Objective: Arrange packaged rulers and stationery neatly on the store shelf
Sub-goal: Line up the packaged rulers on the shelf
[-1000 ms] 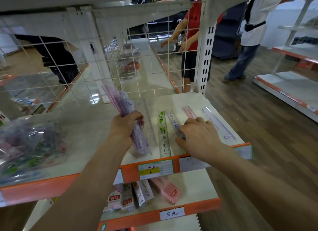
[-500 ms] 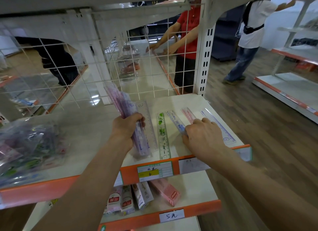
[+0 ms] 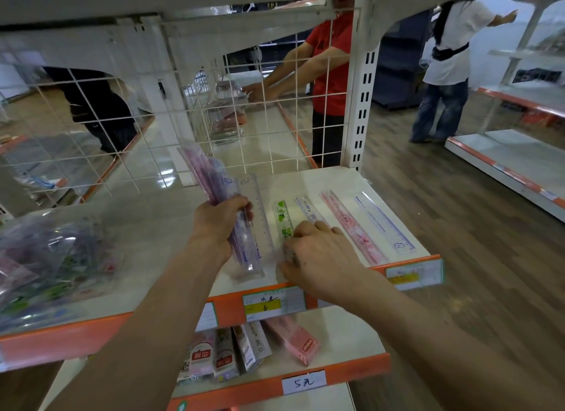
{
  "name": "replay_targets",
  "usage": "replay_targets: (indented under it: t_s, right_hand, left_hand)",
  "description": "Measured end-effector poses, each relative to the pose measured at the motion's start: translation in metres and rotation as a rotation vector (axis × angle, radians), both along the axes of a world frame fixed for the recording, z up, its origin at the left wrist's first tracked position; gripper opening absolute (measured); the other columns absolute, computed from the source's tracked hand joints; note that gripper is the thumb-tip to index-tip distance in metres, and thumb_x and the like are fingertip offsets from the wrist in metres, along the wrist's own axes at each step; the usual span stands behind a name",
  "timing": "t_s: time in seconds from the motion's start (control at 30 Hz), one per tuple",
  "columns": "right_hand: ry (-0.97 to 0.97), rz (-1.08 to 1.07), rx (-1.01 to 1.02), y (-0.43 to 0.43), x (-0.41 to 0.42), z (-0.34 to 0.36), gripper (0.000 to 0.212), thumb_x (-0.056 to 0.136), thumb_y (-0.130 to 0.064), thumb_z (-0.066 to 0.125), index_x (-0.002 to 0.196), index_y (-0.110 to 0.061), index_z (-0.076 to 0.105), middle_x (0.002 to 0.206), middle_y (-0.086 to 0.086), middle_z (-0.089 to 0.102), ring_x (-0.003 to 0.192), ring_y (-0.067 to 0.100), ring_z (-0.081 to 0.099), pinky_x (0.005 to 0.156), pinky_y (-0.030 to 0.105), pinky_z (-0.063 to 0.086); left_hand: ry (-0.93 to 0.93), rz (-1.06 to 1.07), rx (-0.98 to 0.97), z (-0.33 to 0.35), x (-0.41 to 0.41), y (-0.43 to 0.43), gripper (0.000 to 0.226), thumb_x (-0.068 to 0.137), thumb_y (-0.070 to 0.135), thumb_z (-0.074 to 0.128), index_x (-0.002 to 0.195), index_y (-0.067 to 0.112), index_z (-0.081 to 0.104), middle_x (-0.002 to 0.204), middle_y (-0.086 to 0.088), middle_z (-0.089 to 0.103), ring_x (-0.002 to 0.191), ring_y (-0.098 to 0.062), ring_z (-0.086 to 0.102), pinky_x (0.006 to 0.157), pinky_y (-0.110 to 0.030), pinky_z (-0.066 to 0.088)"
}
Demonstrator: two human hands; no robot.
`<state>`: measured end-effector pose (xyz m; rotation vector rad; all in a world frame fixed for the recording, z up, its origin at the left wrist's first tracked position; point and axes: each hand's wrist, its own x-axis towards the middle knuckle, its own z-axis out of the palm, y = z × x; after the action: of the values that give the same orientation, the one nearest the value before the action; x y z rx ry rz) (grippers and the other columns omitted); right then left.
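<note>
Several packaged rulers lie side by side on the white shelf: a clear one, a green one, a blue-white one, a pink one and a white-blue one. My left hand grips a bundle of purple packaged rulers, tilted up with its lower end on the shelf. My right hand covers the near end of the green ruler, and its curled fingers and thumb pinch that end.
A clear bag of mixed stationery fills the shelf's left side. The lower shelf holds small packs and a pink box. A wire grid backs the shelf. A person in red and one in white stand beyond.
My right hand has slid left from the blue-white ruler onto the green ruler's near end. My left hand keeps the purple bundle in the same place.
</note>
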<state>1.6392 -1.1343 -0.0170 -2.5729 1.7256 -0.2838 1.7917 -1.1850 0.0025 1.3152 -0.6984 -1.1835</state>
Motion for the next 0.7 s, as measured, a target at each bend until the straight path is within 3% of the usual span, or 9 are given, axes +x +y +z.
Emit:
replay_targets:
  t_s: [0.23,0.33,0.43,0.5,0.57,0.63,0.7]
  right_hand:
    - [0.001,-0.032,-0.039,0.007,-0.003,0.003,0.033,0.092,-0.038,0.044,0.105,-0.014,0.061,0.116,0.005,0.052,0.104,0.026,0.049,0.086,0.034,0.035]
    - [0.046,-0.127,-0.138,0.005,-0.012,0.008,0.032,0.095,-0.034,0.041,0.110,-0.014,0.060,0.119,0.007,0.051,0.106,0.028,0.048,0.089,0.038,0.035]
    - [0.084,-0.186,-0.109,0.002,-0.027,0.007,0.030,0.096,-0.030,0.038,0.105,-0.013,0.061,0.115,0.006,0.053,0.105,0.028,0.049,0.086,0.036,0.034]
    - [-0.052,-0.162,-0.128,0.000,-0.033,0.004,0.028,0.096,-0.029,0.038,0.095,-0.014,0.062,0.104,0.005,0.057,0.096,0.025,0.053,0.078,0.033,0.035]
    - [-0.420,-0.203,-0.108,-0.002,-0.036,0.010,0.029,0.095,-0.028,0.043,0.083,-0.009,0.061,0.085,0.006,0.060,0.079,0.023,0.056,0.066,0.031,0.038]
    - [-0.784,-0.228,0.113,-0.002,-0.037,0.020,0.033,0.092,-0.034,0.050,0.080,-0.007,0.063,0.076,0.006,0.064,0.070,0.018,0.059,0.065,0.029,0.044]
    - [-0.896,-0.210,0.259,0.001,-0.036,0.027,0.029,0.089,-0.038,0.057,0.083,-0.012,0.068,0.075,-0.002,0.069,0.068,0.008,0.063,0.067,0.022,0.050]
  left_hand:
    - [-0.001,-0.017,0.015,0.000,-0.003,0.002,0.011,0.084,-0.003,0.058,0.078,0.006,0.060,0.049,-0.001,0.061,0.040,-0.009,0.056,0.043,-0.020,0.049]
    - [-0.005,-0.034,0.020,0.001,-0.007,0.003,0.009,0.084,-0.002,0.059,0.080,0.005,0.061,0.055,-0.003,0.061,0.042,-0.010,0.056,0.045,-0.020,0.050]
    - [0.003,-0.060,0.011,0.000,-0.011,0.004,0.006,0.083,-0.004,0.060,0.083,0.002,0.061,0.054,-0.003,0.062,0.043,-0.011,0.056,0.044,-0.020,0.049]
    - [0.023,-0.096,0.006,0.000,-0.019,0.008,0.009,0.083,-0.005,0.061,0.079,0.003,0.062,0.051,-0.002,0.063,0.042,-0.010,0.056,0.043,-0.018,0.048]
    - [0.051,-0.137,0.008,0.001,-0.029,0.011,0.014,0.083,-0.005,0.062,0.074,0.005,0.062,0.051,-0.002,0.063,0.042,-0.011,0.056,0.043,-0.018,0.047]
    - [0.071,-0.175,0.014,0.000,-0.040,0.013,0.014,0.082,-0.005,0.063,0.073,0.006,0.062,0.052,-0.003,0.063,0.044,-0.012,0.056,0.045,-0.020,0.048]
    - [0.086,-0.207,0.015,0.001,-0.048,0.012,0.011,0.082,-0.004,0.064,0.076,0.005,0.063,0.055,-0.005,0.064,0.049,-0.015,0.058,0.051,-0.025,0.051]
